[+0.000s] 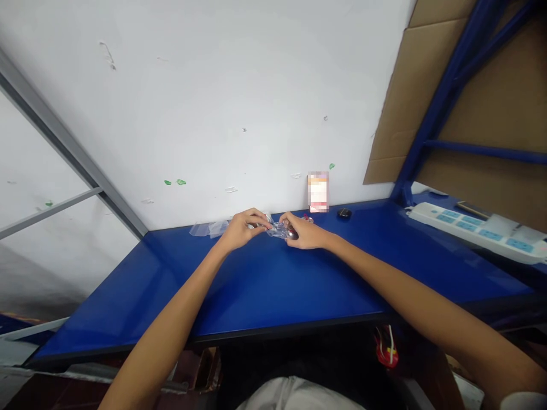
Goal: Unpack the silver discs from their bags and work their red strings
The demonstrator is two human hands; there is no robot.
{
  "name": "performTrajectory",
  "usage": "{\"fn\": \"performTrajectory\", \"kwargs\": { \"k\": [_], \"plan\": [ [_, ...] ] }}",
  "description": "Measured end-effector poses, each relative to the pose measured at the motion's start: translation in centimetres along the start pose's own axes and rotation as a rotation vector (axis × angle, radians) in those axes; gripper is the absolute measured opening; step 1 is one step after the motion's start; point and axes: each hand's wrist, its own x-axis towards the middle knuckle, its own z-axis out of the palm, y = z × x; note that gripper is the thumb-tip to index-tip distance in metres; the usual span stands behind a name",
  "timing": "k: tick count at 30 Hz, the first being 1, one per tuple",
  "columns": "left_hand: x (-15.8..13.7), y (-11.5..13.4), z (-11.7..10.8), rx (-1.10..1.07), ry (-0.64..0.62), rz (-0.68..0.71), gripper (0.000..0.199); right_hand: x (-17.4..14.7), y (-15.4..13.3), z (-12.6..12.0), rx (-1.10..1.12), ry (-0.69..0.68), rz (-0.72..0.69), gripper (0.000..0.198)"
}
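A crinkled clear plastic bag is stretched between my two hands over the back of the blue table. My left hand pinches its left side between thumb and fingers. Curled round the bag's right side is my right hand. A small shiny, dark rounded object shows at my right fingers; its kind is unclear, and my hand covers part of it. Just behind that hand, a small red and silvery item is partly hidden. More flat clear plastic bags lie left of my left hand.
A blurred box or card stands against the white wall, with a small black object to its right. A white power strip lies at the right, near the blue metal frame. The blue table has a dark front edge.
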Motion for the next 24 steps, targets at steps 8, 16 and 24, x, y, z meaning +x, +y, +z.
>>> {"fn": "performTrajectory", "kwargs": {
  "k": [8,16,24],
  "plan": [
    [0.06,-0.1,-0.7,-0.064,-0.147,0.058,0.017,-0.17,-0.17,-0.4,0.122,-0.101,-0.061,0.056],
    [-0.23,0.27,0.11,-0.027,-0.115,0.046,0.013,-0.01,-0.47,-0.05,0.214,-0.092,-0.079,0.059],
    [-0.16,0.25,-0.26,0.018,-0.198,0.016,0.018,-0.08,-0.13,0.31,0.143,-0.002,-0.118,0.064]
  ]
}}
